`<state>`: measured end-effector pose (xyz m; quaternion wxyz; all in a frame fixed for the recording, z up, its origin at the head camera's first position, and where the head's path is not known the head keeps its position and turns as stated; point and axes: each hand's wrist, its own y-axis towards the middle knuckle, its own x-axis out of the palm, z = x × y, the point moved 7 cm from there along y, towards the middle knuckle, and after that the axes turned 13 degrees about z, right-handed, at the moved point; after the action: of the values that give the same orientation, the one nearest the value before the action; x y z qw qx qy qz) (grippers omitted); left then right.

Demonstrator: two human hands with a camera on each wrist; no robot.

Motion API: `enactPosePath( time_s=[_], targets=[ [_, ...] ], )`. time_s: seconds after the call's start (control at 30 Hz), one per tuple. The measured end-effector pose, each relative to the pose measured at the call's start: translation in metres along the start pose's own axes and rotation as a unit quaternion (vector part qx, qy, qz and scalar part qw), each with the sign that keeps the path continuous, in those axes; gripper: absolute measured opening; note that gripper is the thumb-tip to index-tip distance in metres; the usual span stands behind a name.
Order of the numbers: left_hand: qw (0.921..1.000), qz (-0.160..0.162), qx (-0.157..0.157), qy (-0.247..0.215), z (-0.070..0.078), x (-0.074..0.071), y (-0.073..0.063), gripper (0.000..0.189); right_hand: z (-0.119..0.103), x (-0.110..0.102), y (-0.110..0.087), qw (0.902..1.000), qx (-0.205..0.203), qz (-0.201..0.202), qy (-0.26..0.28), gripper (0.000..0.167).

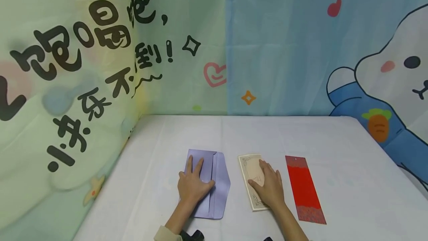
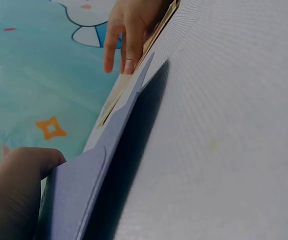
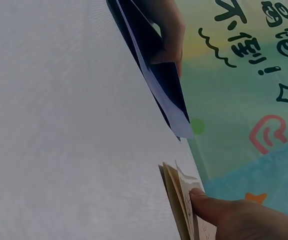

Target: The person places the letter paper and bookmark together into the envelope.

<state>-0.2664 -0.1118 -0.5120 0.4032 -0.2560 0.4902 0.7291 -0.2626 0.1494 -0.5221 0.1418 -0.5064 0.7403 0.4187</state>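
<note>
My left hand (image 1: 194,186) lies with fingers spread over a lavender envelope (image 1: 219,196), its thumb near the flap's fold. The envelope's pointed flap is unfolded to the right; in the left wrist view the envelope (image 2: 91,185) casts a dark shadow on the tabletop beneath its edge. To the right, my right hand (image 1: 270,187) rests on a folded cream card (image 1: 250,166) with dark ornamental print. Its thumb touches the printed face, while some fingers reach past the right edge. From the right wrist, the card (image 3: 176,200) shows several layers slightly apart under the thumb.
A long red paper strip (image 1: 304,187) with patterned ends lies right of the card. Everything sits on a white-covered table (image 1: 160,137). Printed curtains (image 1: 274,47) with lettering, hearts and a cartoon rabbit rise behind and at the left.
</note>
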Motion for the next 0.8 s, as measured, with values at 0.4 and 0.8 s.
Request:
enactPosePath(
  time_s=[0.4,0.8],
  targets=[
    [1.0000,0.003,0.008,0.002,0.001,-0.001,0.001,0.083,0.008,-0.006,0.007,0.9943,0.091,-0.007,0.056,0.056],
    [0.9999,0.002,0.009,0.006,0.001,-0.002,0.001,0.083,0.002,-0.015,0.011,0.9319,0.227,-0.152,0.238,0.057]
  ],
)
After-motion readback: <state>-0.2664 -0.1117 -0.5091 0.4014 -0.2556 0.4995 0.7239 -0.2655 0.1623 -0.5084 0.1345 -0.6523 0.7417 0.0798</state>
